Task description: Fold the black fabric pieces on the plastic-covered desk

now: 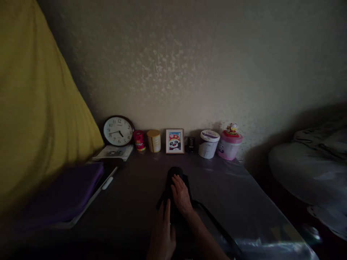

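Note:
A long black case (175, 171) with a strap lies on the dark tabletop in front of me, its far end rounded; the dim light hides its details. My right hand (181, 195) rests on top of it, fingers stretched out and lying nearly flat. At the near left side of the case is my left hand (164, 233), its fingers pointing forward and the thumb apart. Whether that hand presses on the case or only lies beside it, I cannot tell. The black strap (214, 218) trails from the case to the right, toward the table's near edge.
Along the wall stand a round clock (118, 131), a red tin (139, 141), a yellow canister (154, 141), a framed panda picture (175, 141), a white tub (208, 144) and a pink tub (230, 146). A purple folder (65, 191) lies left beside a yellow curtain (40, 101).

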`<state>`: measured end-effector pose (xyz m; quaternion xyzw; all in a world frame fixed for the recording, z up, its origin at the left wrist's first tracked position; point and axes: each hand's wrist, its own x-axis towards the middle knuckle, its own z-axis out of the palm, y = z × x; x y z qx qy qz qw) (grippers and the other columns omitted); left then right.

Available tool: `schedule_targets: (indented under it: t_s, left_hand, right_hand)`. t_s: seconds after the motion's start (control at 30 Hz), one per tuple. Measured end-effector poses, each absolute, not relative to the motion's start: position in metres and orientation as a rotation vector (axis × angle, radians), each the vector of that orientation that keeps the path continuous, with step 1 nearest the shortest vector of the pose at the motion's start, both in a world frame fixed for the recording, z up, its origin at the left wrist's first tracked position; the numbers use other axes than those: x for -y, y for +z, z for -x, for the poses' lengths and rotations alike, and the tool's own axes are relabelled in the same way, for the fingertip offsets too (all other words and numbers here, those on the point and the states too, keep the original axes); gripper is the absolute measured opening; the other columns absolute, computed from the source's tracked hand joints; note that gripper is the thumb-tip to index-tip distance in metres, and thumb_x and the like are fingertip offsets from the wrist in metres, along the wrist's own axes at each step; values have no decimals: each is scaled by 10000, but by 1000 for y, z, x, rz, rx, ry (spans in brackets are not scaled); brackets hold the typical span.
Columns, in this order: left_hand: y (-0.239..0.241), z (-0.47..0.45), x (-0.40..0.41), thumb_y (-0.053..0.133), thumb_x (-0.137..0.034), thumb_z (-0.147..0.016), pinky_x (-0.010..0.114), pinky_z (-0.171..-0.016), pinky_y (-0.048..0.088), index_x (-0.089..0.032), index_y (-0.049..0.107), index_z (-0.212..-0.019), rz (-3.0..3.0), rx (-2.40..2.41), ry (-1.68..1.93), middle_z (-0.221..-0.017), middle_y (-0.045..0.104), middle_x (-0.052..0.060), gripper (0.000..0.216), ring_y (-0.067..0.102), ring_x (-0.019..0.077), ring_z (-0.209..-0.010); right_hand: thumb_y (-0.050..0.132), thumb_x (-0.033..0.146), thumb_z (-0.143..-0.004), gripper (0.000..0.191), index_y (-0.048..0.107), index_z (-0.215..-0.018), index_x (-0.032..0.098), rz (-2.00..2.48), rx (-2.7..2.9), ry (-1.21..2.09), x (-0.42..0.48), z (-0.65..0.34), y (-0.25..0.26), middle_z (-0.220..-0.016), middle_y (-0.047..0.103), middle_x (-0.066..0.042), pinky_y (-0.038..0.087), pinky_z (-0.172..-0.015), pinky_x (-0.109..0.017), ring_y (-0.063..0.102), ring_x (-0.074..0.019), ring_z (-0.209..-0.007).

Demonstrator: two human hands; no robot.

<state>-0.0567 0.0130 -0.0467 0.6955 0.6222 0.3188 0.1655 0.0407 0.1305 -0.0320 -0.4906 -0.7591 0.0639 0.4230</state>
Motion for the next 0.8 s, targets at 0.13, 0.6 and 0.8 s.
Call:
schedule_targets:
  t_s: [0.13,0.6,0.8]
  left_hand:
    - [-46,57,-15,274,-64,-779,339,-1072,260,-120,103,-1404,-1976,-1803,818,-1471,194,113,651,206,167,-1340]
    - [-81,39,-36,266,-3,-795,354,-971,407,-113,336,-1334,-2104,-2151,606,-1364,362,199,555,408,263,-1228]
    - [-67,36,-40,357,-56,-788,387,-1002,368,-138,395,-1310,-2065,-2008,618,-1364,383,155,530,341,295,-1265]
  right_hand:
    - [335,255,-880,389,528,-1197,140,1336,1882,136,-163,-41,-30,-1300,504,-121,365,-989,-416,412,-228,-1239]
    - [398,409,-832,673,310,-1322,-43,1949,1737,447,-139,-9,0,-1165,519,-271,413,-853,-411,521,-339,-1075]
    - [488,356,-757,741,266,-1344,-37,2078,1818,382,-129,4,18,-1136,522,-254,444,-777,-409,538,-345,-1026]
